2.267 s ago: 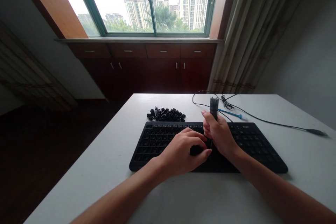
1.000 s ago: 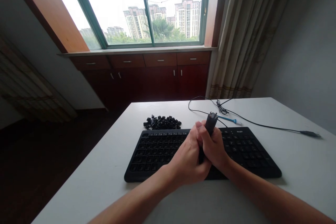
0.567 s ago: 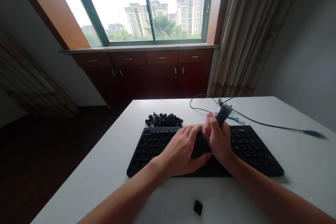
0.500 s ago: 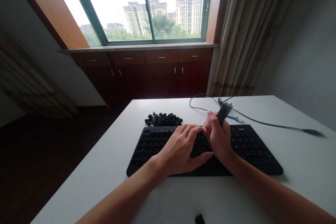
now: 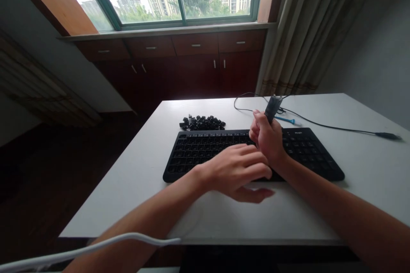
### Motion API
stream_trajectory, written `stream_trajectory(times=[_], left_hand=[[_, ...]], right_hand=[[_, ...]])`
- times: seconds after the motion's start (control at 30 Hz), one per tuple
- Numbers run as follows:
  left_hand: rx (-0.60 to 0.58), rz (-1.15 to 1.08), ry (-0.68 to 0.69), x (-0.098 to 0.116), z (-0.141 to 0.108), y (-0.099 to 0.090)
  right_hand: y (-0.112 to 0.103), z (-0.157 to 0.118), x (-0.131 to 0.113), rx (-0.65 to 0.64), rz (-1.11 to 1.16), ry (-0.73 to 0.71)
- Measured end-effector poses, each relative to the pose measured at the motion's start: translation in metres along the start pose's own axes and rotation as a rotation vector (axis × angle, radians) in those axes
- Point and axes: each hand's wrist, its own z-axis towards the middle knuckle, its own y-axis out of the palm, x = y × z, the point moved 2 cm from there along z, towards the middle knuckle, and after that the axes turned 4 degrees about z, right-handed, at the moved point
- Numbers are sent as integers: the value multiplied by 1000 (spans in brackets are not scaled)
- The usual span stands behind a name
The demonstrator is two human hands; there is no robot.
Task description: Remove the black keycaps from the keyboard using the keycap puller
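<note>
The left hand point(image 5: 240, 170) is over the near edge of the long black keyboard point(image 5: 201, 153), close to the right wrist. Its fingers are bent and loose, and the thumb sticks out with a wide gap under them. I can't tell if its fingers touch the keys.

The right hand point(image 5: 267, 138) is closed in a fist around a dark grey, flat-sided tool point(image 5: 273, 108). The tool leans a bit to the right, and its top pokes up out of the fist. The low end is hidden, so it may or may not touch the keyboard.

The keyboard lies flat on the white table point(image 5: 134, 170), under both hands. Its left part shows rows of little square shapes. A heap of small black keys point(image 5: 203, 123) sits just behind its left part, on the table.

Behind the right part, a thin blue stick point(image 5: 285, 120) lies on the table, near the right fist. A thin black cord point(image 5: 329, 127) runs past it to a dark plug point(image 5: 387, 135) on the right. A white cord point(image 5: 112, 241) goes across the left arm, low down at the front.
</note>
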Motion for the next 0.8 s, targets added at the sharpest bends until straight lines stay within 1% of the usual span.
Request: stream_trajectory(times=[0.03,0.1,0.2,0.3,0.4,0.47,0.53,0.57,0.6,0.63,0.67,0.7,0.73,0.77,0.8], left_hand=[[3,31,-21,-4,0,-3],[-22,104,-8,-6,-2,-5],[-63,197,49,-3,-5,-5],[-64,233,17,0,-5,-9],[-55,269,32,12,-8,-22],[-45,308,68,30,-17,-38],[-59,339,49,54,-36,-58],[-106,348,8,67,-49,-67],[-123,356,-49,81,-65,-75],[-109,373,-84,96,-82,-82],[-116,409,-149,110,-100,-85],[-141,432,-238,122,-119,-84],[-154,414,-273,134,-137,-80],[-198,354,-276,145,-154,-71],[-241,304,-341,151,-169,-59]], right_hand=[[1,-1,0,-9,-18,6],[2,-2,0,-34,-49,-3],[2,-4,-1,-65,-101,-42],[1,-5,-1,-82,-145,-74],[1,-4,0,-98,-142,-85],[1,-3,1,-108,-116,-83],[0,-3,2,-121,-107,-84],[0,-3,2,-130,-112,-88],[0,-3,2,-141,-122,-96],[0,-4,1,-155,-137,-109],[0,-5,1,-172,-155,-125],[1,-6,0,-188,-175,-140],[1,-8,-1,-201,-196,-155],[2,-9,-1,-215,-218,-165],[2,-10,-2,-225,-236,-172]])
